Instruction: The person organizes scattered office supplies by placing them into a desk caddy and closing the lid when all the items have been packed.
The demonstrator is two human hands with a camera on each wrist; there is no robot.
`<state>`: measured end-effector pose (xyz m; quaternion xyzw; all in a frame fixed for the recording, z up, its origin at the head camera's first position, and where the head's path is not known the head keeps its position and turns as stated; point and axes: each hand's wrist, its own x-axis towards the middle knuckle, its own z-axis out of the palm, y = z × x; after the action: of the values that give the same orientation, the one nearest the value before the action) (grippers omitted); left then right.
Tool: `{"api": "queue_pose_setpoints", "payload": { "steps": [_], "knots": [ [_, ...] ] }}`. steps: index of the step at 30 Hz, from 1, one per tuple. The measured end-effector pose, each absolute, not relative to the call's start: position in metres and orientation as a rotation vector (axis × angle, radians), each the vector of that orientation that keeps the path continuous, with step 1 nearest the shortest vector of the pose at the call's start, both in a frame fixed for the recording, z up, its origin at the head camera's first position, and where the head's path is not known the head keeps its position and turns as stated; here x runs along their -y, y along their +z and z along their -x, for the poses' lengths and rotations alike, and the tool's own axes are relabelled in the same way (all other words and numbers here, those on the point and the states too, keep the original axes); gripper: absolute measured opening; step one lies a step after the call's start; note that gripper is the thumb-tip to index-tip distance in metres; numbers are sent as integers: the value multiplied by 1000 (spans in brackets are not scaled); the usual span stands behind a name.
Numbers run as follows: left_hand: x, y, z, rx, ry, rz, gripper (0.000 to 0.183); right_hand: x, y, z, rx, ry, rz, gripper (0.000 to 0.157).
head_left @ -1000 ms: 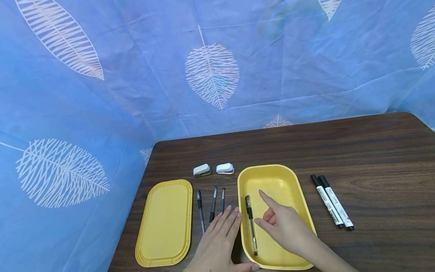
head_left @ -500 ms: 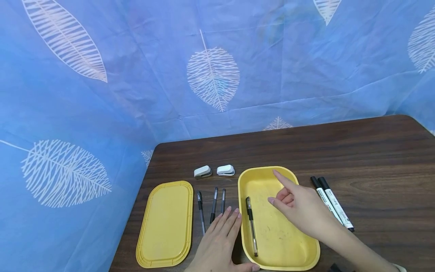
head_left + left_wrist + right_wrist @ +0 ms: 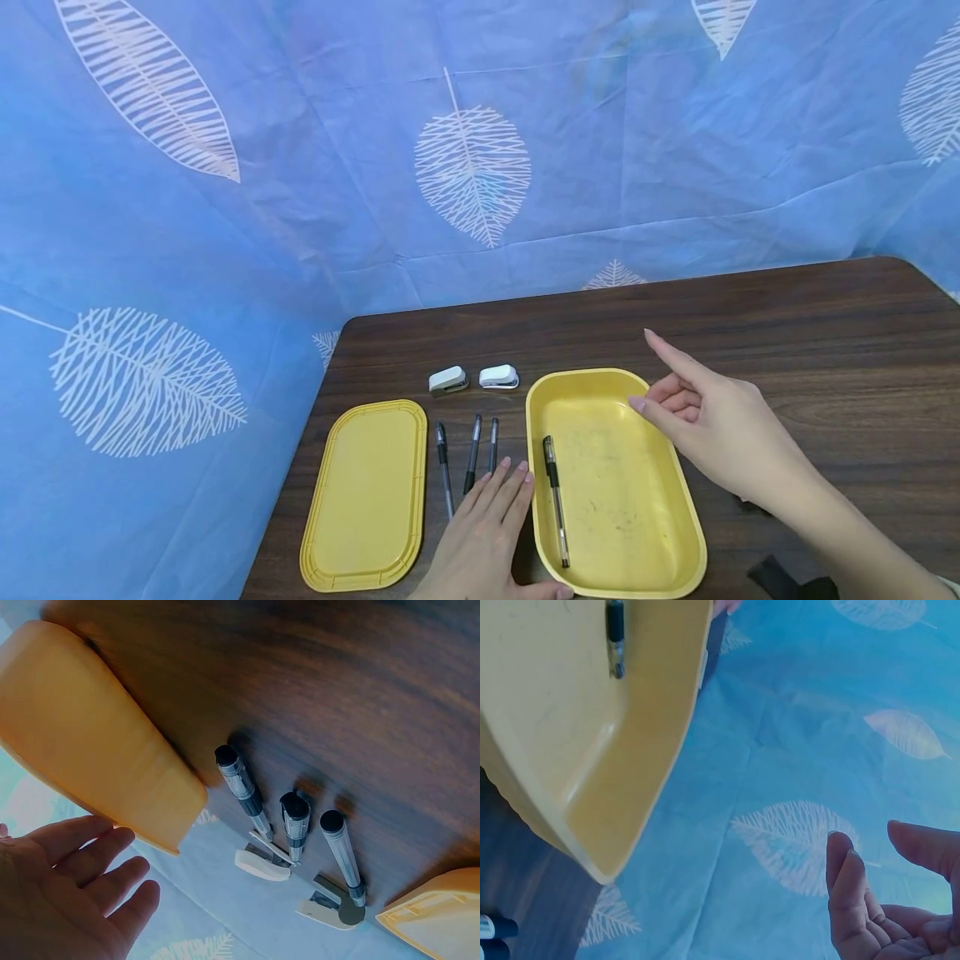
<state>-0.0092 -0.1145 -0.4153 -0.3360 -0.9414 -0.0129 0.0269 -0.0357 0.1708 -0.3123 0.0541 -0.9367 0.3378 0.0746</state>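
a: what could go wrong here?
b: the right hand hangs near the far right corner of the deep, round-cornered yellow plastic box; if it dips, i'd expect it to jolt the rim and set the slim clear pen with the black grip inside rolling.
a: is it gripping anything?
b: no, thumb and forefinger stand apart, the other fingers curl in on nothing.
a: and the left hand?
b: fingers straight, thumb spread, at the box's left wall; whether they press it i can't tell. a careless sideways push could scatter the three slim grey-and-black pens beside it.
a: what's in the containers?
b: the box holds that one pen, lengthwise along its left wall. the flat yellow plastic lid lies apart, left of the three.
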Motion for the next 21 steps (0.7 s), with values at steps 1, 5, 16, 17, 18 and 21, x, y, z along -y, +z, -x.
{"api": "queue_pose_setpoints", "payload": {
  "steps": [1,5,16,17,18,21],
  "knots": [
    [115,-416,9,2898,-37,1042,105,-172,-311,35,2805,1001,-161,75],
    [115,-417,9,2874,-30,1048,105,-180,-305,36,2758,983,-156,74],
    [117,-419,10,2824,-13,1065,105,-208,-296,36,2616,1027,-4,74],
    [117,-419,10,2823,-9,1066,105,-211,-296,36,2605,1031,19,74],
    [118,-420,10,2821,-4,1068,105,-214,-296,36,2593,1041,39,74],
    [118,-420,10,2818,6,1069,106,-223,-294,35,2561,1065,86,74]
  ]
}}
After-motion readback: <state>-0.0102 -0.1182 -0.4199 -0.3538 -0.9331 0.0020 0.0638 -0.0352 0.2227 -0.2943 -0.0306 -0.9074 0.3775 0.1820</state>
